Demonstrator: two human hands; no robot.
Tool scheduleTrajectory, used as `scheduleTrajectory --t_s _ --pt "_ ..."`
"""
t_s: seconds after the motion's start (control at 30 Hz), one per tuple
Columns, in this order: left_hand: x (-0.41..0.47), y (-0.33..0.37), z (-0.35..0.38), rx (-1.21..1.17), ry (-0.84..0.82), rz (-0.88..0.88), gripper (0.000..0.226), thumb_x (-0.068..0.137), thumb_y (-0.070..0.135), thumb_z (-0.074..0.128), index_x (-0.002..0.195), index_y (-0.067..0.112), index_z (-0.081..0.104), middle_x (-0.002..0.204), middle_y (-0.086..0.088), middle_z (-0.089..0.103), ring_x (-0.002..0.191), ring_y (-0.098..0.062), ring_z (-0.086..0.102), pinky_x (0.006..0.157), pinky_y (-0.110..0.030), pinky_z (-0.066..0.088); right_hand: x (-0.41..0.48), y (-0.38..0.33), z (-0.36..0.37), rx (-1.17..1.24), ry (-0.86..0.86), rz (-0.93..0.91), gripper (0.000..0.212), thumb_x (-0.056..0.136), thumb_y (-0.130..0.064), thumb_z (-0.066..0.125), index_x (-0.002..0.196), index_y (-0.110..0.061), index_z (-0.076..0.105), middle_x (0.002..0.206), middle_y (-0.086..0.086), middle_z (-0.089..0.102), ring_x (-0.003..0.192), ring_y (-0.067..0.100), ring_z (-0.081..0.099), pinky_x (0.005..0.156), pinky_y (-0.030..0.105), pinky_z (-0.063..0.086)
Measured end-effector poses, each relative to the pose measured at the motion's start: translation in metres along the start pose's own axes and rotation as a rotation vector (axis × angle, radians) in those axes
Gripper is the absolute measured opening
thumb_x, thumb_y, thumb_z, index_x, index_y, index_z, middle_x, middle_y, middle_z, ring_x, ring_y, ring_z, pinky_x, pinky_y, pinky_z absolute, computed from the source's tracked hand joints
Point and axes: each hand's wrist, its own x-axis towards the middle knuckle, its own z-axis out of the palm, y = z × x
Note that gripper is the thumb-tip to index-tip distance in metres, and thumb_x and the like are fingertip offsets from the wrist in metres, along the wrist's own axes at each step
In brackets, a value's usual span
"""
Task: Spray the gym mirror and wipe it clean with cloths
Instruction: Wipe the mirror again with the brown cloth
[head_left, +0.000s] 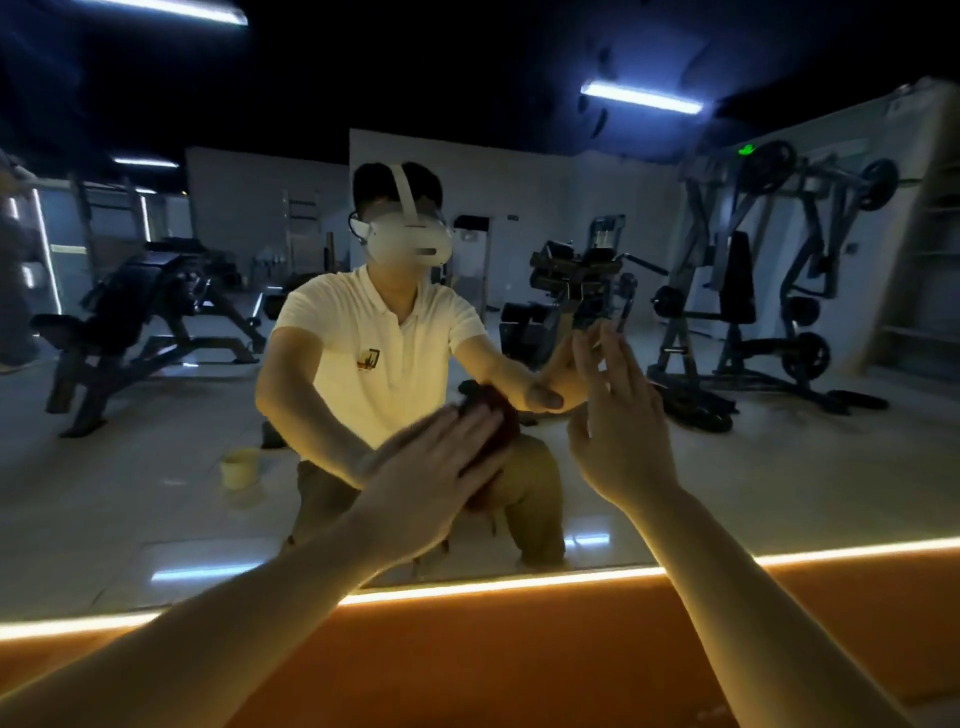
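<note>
The gym mirror (156, 493) fills the wall in front of me and reflects a crouching person in a white shirt and headset. My left hand (431, 467) lies flat, fingers stretched, pressing a dark red cloth (501, 423) against the glass at the centre. The hand covers most of the cloth and looks blurred. My right hand (618, 426) is further right and higher. It is open, holds nothing, and its fingertips rest on the glass against their reflection. No spray bottle is in view.
A glowing light strip (467, 587) runs along the mirror's bottom edge, with an orange wall (519, 670) below it. The glass reflects a pale tub (240, 467) on the floor, benches at left and weight machines at right.
</note>
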Motion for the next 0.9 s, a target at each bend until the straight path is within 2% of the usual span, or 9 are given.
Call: scheduleTrajectory --t_s 0.13,0.23,0.3,0.37,0.47,0.63,0.7,0.77,0.9 --pt "0.035 0.011 0.004 -0.031 0.018 -0.186 0.071 0.097 0.035 0.046 0.162 0.014 0.028 0.171 -0.019 0.013 0.161 -0.032 -0.007 0.13 -0.046 -0.009 0.007 0.023 -0.013 0.04 -0.058 -0.102 0.074 0.097 -0.011 0.057 0.163 -0.015 0.024 0.171 0.007 0.02 0.156 0.028 0.024 0.123 0.051 0.028" --pt "0.023 0.034 0.022 0.032 -0.135 0.102 0.084 0.092 0.042 0.069 0.159 0.013 0.03 0.167 -0.018 0.021 0.159 -0.036 0.009 0.13 -0.048 -0.002 0.023 0.04 -0.025 0.046 -0.01 -0.145 0.074 0.094 -0.007 0.061 0.16 -0.011 0.03 0.165 0.01 0.033 0.151 0.029 0.034 0.121 0.052 0.033" --pt "0.025 0.028 0.022 0.085 -0.14 0.204 0.082 0.092 0.043 0.067 0.159 0.014 0.03 0.166 -0.014 0.026 0.155 -0.033 0.024 0.13 -0.048 0.002 0.039 0.051 -0.03 -0.018 0.038 -0.157 0.076 0.094 -0.01 0.061 0.161 -0.011 0.027 0.168 0.011 0.026 0.155 0.03 0.025 0.124 0.048 0.024" --pt "0.042 0.015 0.008 0.105 -0.142 0.198 0.076 0.093 0.038 0.059 0.16 0.017 0.031 0.169 -0.015 0.024 0.157 -0.034 0.022 0.13 -0.051 -0.007 0.056 0.061 -0.033 -0.06 0.076 -0.141 0.074 0.097 -0.017 0.056 0.163 -0.014 0.022 0.171 0.012 0.017 0.157 0.031 0.016 0.124 0.049 0.019" --pt "0.092 -0.016 -0.032 0.098 -0.08 -0.06 0.082 0.087 0.028 0.053 0.164 0.021 0.023 0.172 -0.017 0.01 0.16 -0.034 0.0 0.13 -0.056 0.0 0.073 0.072 -0.03 -0.096 0.11 -0.099 0.074 0.099 -0.028 0.05 0.164 -0.016 0.016 0.172 0.013 0.008 0.159 0.032 0.008 0.125 0.054 0.017" --pt "0.148 -0.034 -0.058 0.039 0.178 -0.375 0.077 0.092 0.019 0.054 0.164 0.012 0.027 0.17 -0.024 0.016 0.16 -0.038 0.007 0.13 -0.053 0.009 0.076 0.077 -0.028 -0.087 0.198 -0.128 0.065 0.097 -0.033 0.036 0.16 -0.017 0.031 0.168 0.014 0.023 0.155 0.034 0.02 0.122 0.047 0.014" --pt "0.14 -0.007 -0.036 -0.001 0.109 -0.296 0.081 0.091 0.023 0.06 0.164 0.016 0.024 0.171 -0.02 0.014 0.16 -0.036 0.004 0.13 -0.055 0.01 0.081 0.082 -0.036 -0.083 0.21 -0.157 0.061 0.097 -0.032 0.035 0.155 -0.018 0.041 0.163 0.013 0.034 0.147 0.035 0.03 0.117 0.048 0.028" --pt "0.128 0.015 -0.016 0.037 -0.038 -0.064 0.078 0.093 0.028 0.055 0.163 0.018 0.024 0.172 -0.016 0.01 0.16 -0.034 -0.004 0.13 -0.052 0.0 0.086 0.088 -0.044 -0.083 0.232 -0.217 0.056 0.097 -0.03 0.035 0.149 -0.017 0.051 0.155 0.013 0.043 0.137 0.034 0.04 0.106 0.049 0.04" --pt "0.131 -0.005 -0.014 0.175 -0.108 0.215 0.075 0.093 0.029 0.052 0.161 0.015 0.024 0.17 -0.018 0.016 0.16 -0.035 0.0 0.13 -0.049 -0.008 0.098 0.103 -0.054 -0.05 0.271 -0.335 0.05 0.095 -0.024 0.038 0.136 -0.01 0.064 0.141 0.013 0.056 0.123 0.03 0.048 0.093 0.044 0.046"
